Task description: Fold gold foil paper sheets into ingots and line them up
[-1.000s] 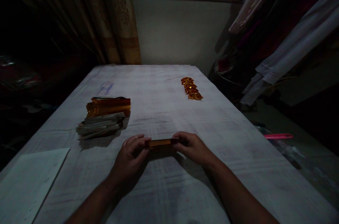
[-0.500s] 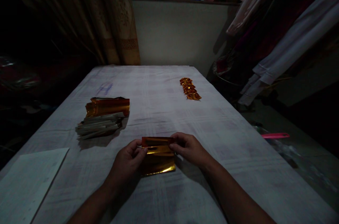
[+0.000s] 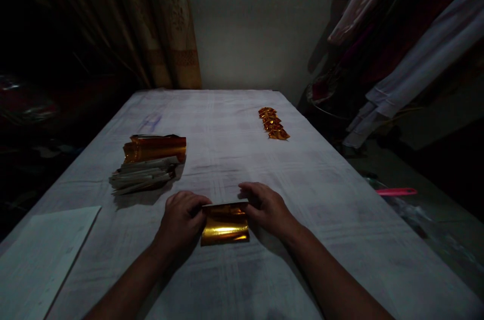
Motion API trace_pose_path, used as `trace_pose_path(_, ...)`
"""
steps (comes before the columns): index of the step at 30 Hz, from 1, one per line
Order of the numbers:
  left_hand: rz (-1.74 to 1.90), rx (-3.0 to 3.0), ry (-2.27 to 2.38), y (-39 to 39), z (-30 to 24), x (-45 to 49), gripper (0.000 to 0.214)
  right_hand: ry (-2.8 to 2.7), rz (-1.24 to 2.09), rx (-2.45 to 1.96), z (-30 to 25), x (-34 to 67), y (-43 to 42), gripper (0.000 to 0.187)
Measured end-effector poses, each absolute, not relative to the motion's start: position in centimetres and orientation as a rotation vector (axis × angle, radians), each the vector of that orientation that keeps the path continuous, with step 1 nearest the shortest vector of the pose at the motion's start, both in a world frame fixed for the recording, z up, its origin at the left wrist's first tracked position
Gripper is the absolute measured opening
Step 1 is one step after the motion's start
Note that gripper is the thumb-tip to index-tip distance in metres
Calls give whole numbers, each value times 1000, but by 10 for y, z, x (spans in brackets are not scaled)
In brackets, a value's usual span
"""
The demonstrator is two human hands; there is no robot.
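A sheet of shiny gold foil paper (image 3: pixel 225 227) lies in front of me on the cloth-covered table, its far edge folded and slightly raised. My left hand (image 3: pixel 184 219) pinches the left end of that fold between thumb and fingers. At the right end, my right hand (image 3: pixel 267 209) has its thumb against the paper, while the index finger is lifted off and points forward. The right hand's lower fingers are hidden. Beyond my left hand sits a stack of gold foil sheets (image 3: pixel 161 148), with a pile of grey-backed sheets (image 3: pixel 145 175) on its near side.
Folded gold foil pieces (image 3: pixel 274 123) form a row at the far right of the table (image 3: pixel 223 113). A white board or sheet (image 3: pixel 49 254) lies at the near left. Clothes (image 3: pixel 408 68) hang to the right, and a curtain (image 3: pixel 166 22) hangs at the back left.
The paper's far part has been folded over, so the sheet looks shorter. My left fingers have moved onto the fold's far edge. My right index finger has lifted away from the paper.
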State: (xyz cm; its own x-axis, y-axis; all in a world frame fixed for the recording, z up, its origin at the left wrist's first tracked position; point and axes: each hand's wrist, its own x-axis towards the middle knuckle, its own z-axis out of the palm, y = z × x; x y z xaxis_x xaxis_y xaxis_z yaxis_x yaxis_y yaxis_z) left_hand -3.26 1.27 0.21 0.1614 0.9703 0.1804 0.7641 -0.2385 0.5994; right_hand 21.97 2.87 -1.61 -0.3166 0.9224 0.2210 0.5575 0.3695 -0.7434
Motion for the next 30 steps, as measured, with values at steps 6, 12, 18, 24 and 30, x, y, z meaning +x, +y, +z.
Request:
trace_pose_path(6, 757, 2086, 1654, 17, -2, -34, 23, -2283, 347, -1068, -22, 218, 29, 48)
trace_pose_path(12, 766, 2165, 1640, 18, -11, -38, 24, -2363, 258, -1174, -25, 216, 34, 41)
trace_pose_path(18, 792, 2246, 1528, 20, -16, -44, 27, -2386, 250, -1195, -26, 216, 35, 38)
trace_pose_path(24, 759, 2285, 1406, 25, -14, -50, 21, -2318, 334, -1130, -30, 219, 35, 39)
trace_pose_path(30, 806, 2237, 1544, 24, -17, -48, 33, -2135, 570, -1169, -25, 222, 37, 45)
